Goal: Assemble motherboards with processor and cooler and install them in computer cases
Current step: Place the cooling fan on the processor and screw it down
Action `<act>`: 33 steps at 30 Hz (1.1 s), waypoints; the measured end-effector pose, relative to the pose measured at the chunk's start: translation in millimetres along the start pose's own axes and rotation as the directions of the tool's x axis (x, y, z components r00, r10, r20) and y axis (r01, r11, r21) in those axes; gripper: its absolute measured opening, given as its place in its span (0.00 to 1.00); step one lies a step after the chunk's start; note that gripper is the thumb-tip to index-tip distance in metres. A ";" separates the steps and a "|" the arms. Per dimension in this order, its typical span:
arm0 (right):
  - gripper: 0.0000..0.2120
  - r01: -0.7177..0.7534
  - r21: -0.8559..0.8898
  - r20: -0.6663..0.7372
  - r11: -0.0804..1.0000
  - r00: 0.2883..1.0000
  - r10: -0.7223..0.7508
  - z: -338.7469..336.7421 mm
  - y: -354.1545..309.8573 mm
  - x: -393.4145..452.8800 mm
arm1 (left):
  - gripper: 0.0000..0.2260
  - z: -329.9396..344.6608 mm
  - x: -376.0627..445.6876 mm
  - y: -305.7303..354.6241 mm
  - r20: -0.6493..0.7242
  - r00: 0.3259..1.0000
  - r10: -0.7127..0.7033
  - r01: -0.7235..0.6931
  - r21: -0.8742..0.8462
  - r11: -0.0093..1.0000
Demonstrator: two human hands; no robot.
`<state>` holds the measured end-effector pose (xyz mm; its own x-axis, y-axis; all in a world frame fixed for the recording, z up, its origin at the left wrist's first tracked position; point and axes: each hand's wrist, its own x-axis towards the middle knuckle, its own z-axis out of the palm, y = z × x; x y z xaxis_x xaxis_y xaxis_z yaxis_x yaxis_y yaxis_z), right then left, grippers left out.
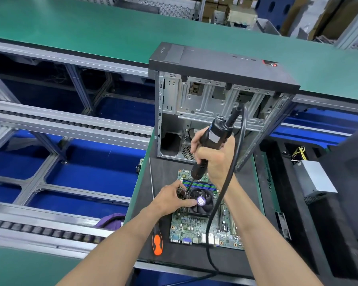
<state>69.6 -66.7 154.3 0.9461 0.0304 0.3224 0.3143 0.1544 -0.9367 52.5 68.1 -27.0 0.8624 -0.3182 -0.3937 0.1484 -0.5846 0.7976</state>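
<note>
Right hand (213,159): gripped the driver (210,144), tip down at the cooler's far-left corner.
Left hand (170,200): pinched that corner, thumb on the cooler (201,202).
Board (203,226): lay flat under both hands.
Case (217,104): stood open just past the driver.

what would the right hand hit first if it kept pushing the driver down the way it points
Probably the black cooler fan on the green motherboard: the right hand aims the black electric screwdriver at the fan's far-left corner, beside the left hand. Exact contact is unclear.

Single head-worn wide-angle view, looking forward and steeply down, close over the motherboard (203,221), bench beyond
</note>
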 end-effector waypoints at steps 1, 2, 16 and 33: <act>0.10 -0.002 -0.015 0.004 1.000 1.000 0.002 0.6 -1.0 0.6 | 0.26 0.3 0.3 -0.2 0.001 1.000 0.001 -0.001 0.002 1.000; 0.08 -0.005 -0.027 0.007 1.000 1.000 0.005 1.6 -1.8 1.1 | 0.26 0.5 0.2 -0.3 0.001 1.000 0.004 -0.004 0.002 1.000; 0.10 0.011 -0.085 0.016 0.996 1.000 -0.009 4.3 -3.6 0.7 | 0.26 -1.5 -3.1 1.2 -0.017 1.000 0.000 0.000 -0.003 1.000; 0.13 -0.054 -0.028 -0.018 0.998 0.998 0.054 4.2 -9.3 -4.0 | 0.25 2.3 -15.2 12.2 -0.081 0.997 -0.016 0.016 -0.002 1.000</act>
<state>62.6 -64.1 162.3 0.9630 0.0206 0.2689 0.2644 0.1243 -0.9564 40.1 64.1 -12.4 0.8964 -0.2470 -0.3680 0.1632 -0.5880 0.7922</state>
